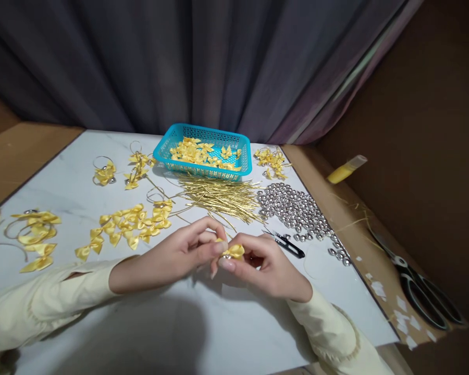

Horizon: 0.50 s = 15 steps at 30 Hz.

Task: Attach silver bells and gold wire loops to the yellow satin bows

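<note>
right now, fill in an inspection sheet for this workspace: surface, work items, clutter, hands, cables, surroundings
Surface: white tabletop with faint grey veining.
Work items: small yellow bow with a silvery piece, held at the fingertips; loose bows to the left; turquoise basket holding more bows; gold strips in front of it; silvery beads at right.
Clutter: black snips near the beads; large scissors and white scraps beyond the tabletop's right edge.
Hands: left hand and right hand both pinch the bow.
Cables: nothing seen.
Surroundings: dark curtain behind.
</note>
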Tool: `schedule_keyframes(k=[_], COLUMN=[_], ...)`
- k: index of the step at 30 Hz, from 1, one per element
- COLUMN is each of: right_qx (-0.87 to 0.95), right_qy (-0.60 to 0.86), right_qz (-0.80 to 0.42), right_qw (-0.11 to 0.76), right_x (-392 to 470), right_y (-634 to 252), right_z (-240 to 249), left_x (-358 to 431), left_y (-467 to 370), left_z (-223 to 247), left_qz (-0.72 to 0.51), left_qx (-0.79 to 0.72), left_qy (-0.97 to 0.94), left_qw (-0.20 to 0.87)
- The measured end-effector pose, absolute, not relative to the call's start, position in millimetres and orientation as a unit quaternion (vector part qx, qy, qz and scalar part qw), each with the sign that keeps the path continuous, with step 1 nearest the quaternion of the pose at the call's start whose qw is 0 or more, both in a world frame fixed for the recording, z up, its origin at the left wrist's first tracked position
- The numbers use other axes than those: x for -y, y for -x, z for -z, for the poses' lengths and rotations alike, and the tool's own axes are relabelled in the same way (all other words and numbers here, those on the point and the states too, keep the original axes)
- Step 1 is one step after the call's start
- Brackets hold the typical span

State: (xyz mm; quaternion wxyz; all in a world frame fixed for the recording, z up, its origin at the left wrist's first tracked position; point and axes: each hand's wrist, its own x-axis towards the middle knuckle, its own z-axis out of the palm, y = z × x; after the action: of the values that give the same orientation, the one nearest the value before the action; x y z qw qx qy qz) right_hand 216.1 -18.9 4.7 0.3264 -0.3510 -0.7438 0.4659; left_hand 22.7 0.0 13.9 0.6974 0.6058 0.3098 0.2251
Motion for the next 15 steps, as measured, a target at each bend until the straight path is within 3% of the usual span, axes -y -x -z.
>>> schedule_keyframes(k=[15], right_qx=[0.647], right_qy=[0.393], right_qz=[-0.562], right_qw=[0.334], right_x=[16.4], right_y=[-216.1], right_z=[-5.1], left_x=[-3.2], left_y=[-24.5], left_z=[-13.2], left_qz=[-0.228], left_qx=[-0.343], left_qy=[-0.647], left_qw=[0.642])
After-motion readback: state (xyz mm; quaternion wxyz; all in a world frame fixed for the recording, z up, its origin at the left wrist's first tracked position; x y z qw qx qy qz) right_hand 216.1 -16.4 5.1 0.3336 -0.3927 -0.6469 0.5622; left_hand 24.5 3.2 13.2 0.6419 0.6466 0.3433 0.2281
